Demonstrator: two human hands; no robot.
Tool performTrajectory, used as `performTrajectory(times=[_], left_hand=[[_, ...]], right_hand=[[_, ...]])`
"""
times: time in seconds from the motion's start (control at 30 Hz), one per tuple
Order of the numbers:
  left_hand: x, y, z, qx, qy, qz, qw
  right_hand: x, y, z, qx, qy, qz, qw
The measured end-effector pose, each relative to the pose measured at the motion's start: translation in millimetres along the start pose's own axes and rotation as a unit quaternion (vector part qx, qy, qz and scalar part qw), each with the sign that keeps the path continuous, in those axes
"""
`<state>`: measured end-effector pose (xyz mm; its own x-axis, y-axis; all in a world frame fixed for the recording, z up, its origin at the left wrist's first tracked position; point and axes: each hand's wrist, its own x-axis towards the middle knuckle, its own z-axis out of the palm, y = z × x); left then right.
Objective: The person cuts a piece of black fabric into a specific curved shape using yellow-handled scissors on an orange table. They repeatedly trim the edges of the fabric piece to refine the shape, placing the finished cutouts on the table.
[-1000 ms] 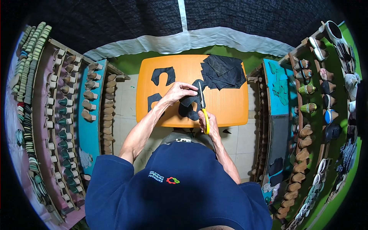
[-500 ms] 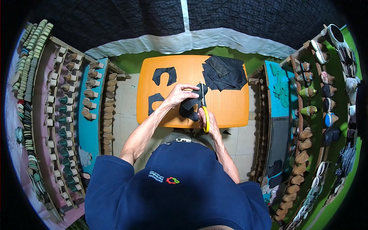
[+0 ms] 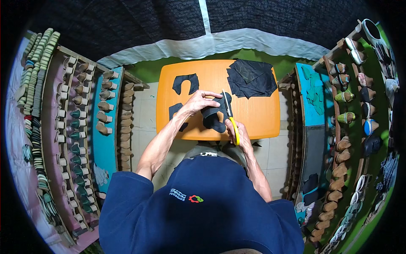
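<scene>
My left hand (image 3: pixel 200 103) pinches a black piece of fabric or thin leather (image 3: pixel 215 120) above the near middle of the orange table (image 3: pixel 258 120). In my right hand (image 3: pixel 239 132) is a pair of scissors (image 3: pixel 235 132) with yellow handles. Its blades point away from me and lie along the right part of the black piece. A U-shaped black cutout (image 3: pixel 179 84) rests at the table's far left. Closer in, a second black cutout (image 3: pixel 175 110) is partly covered by my left forearm. At the far right corner sits a loose stack of black sheets (image 3: pixel 252 78).
Wooden racks of shoe lasts (image 3: pixel 78 135) line the left side. More lasts and shoes (image 3: pixel 343 122) hang on the right racks. A dark patterned curtain (image 3: pixel 148 25) with a white lower band hangs behind the table. Green scraps (image 3: pixel 313 91) lie on a blue panel.
The whole view has shifted slightly, so the table appears a little further right. Both hands keep their grip on the black piece and the scissors.
</scene>
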<state>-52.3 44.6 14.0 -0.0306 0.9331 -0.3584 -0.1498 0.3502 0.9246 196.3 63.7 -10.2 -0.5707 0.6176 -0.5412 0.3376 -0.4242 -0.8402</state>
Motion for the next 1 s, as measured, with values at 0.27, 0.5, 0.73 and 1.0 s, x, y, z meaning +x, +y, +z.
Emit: performTrajectory(times=[0.27, 0.5, 0.73, 1.0], left_hand=[[-4, -7, -2, -0.100, -0.092, -0.018, 0.991], [-4, -26, 36, -0.078, -0.036, 0.039, 0.996], [-5, -38, 51, -0.256, 0.046, 0.019, 0.965], [0, -36, 56, -0.142, 0.098, 0.086, 0.981]], right_hand=[[8, 9, -4, 0.121, 0.047, -0.045, 0.991], [24, 18, 16, 0.238, 0.142, -0.157, 0.948], [24, 10, 11, 0.202, 0.153, -0.174, 0.952], [21, 3, 17, 0.254, 0.146, -0.150, 0.944]])
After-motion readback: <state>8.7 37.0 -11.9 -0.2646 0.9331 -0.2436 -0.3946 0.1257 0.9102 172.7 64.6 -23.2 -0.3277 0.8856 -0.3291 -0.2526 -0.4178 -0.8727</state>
